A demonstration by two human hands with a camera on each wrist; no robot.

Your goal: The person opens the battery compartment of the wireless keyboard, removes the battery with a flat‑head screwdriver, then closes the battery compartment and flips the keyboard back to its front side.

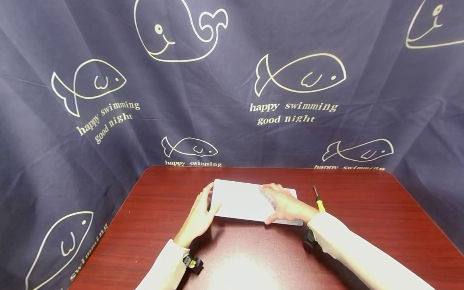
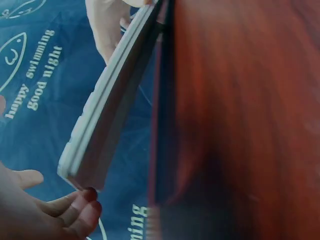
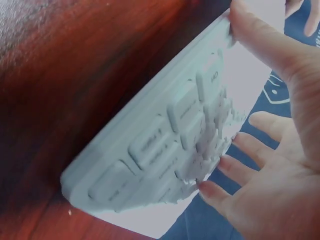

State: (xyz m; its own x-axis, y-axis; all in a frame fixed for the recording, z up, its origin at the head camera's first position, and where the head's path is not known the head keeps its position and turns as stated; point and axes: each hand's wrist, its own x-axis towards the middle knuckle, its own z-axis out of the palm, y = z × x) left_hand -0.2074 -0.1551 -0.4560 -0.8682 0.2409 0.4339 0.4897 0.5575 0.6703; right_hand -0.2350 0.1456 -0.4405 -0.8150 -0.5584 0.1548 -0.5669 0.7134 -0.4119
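Note:
A white keyboard stretches between both hands above the table, its keys washed out in the head view but plain in the right wrist view. My right hand grips across its right part, the thumb at the near edge and the fingertips along the far edge. At the other end is my left hand; its fingertips touch the lower corner, while the left thumb stands apart from the keyboard. From the left wrist, the keyboard's side and shadowed underside show at a slant.
A screwdriver with a yellow handle lies on the dark red table, just beyond the right forearm. A blue curtain with fish drawings hangs behind the table's back edge. Black wrist devices, such as the left one, sit on both sleeves.

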